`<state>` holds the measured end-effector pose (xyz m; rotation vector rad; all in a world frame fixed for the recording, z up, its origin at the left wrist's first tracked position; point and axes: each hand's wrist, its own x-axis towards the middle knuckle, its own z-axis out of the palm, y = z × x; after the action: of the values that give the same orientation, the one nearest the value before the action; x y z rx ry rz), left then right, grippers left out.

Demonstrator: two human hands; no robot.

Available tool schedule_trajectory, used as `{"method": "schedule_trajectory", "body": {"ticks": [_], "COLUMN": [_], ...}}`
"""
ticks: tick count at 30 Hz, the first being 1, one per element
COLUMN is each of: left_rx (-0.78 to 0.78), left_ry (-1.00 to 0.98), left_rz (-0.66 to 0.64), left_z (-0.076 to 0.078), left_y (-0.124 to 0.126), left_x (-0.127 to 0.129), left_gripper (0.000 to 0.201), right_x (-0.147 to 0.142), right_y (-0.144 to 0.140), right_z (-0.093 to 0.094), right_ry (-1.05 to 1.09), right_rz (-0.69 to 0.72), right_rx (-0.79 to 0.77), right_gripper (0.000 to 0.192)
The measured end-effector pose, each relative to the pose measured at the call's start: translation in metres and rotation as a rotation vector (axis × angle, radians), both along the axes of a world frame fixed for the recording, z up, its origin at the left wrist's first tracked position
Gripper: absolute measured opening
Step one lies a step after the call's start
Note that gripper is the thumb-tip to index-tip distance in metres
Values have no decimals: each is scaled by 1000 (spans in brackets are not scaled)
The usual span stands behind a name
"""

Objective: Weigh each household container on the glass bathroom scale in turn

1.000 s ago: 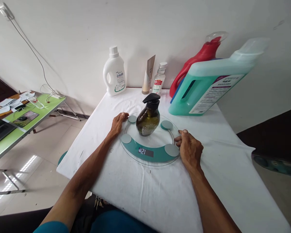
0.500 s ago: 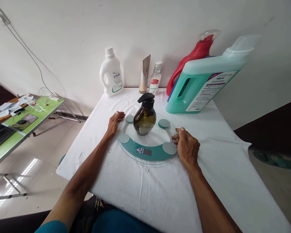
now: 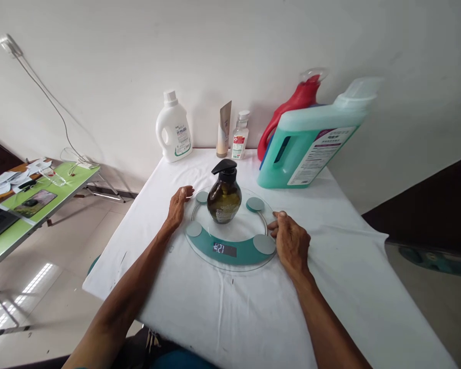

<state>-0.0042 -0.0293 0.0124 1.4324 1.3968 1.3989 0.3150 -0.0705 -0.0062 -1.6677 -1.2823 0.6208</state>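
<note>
The pump bottle [image 3: 225, 200] sits on the scale [image 3: 246, 251], between the side edges of the tabletop [image 3: 349, 287]. Left hand [image 3: 177, 206] loose beside the scale; whether the right hand [image 3: 292, 241] grips it, I can't tell.

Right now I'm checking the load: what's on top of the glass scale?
A dark green pump bottle stands upright on the glass scale; the right hand overlaps its edge. What lies directly beneath the bottle is covered.

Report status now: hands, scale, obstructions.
Left hand beside glass scale, left edge; right hand at right edge. Pump bottle upright on scale, display lit. Green jug behind, off the scale.
</note>
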Motion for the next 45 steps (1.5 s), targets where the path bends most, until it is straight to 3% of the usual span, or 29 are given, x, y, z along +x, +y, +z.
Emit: {"method": "schedule_trajectory", "body": {"ticks": [5,10,16,21,25,29,31,35,40,45], "left_rx": [246,183,-2,-59,0,150,159,113,34,52], "left_ry": [-35,93,296,289,218,215,195,210,340,445], "left_rz": [-122,-284,-221,-161,-121,-122,-146,-177,-189,-215], "left_z": [39,73,83,84,108,129,128,105,81,63], "left_y": [-18,-28,-23,-17,11,73,109,164,194,213], "left_x": [15,48,75,75,70,83,97,131,167,185], "left_gripper": [91,96,53,43,41,47,50,53,54,53], "right_x": [0,3,6,7,7,8,8,10,15,13], "right_y": [1,0,-1,-1,-2,-4,-4,-3,-2,-7], "right_z": [0,2,4,2,2,0,-1,-6,-12,-12], "right_ry": [23,34,40,61,81,88,86,82,87,48], "right_rz": [-16,6,34,34,22,5,-20,-50,-70,-85], "right_rx": [19,4,14,10,-4,-53,-69,-99,-171,-178], "right_gripper": [82,72,74,77,75,77,81,84,80,70]}}
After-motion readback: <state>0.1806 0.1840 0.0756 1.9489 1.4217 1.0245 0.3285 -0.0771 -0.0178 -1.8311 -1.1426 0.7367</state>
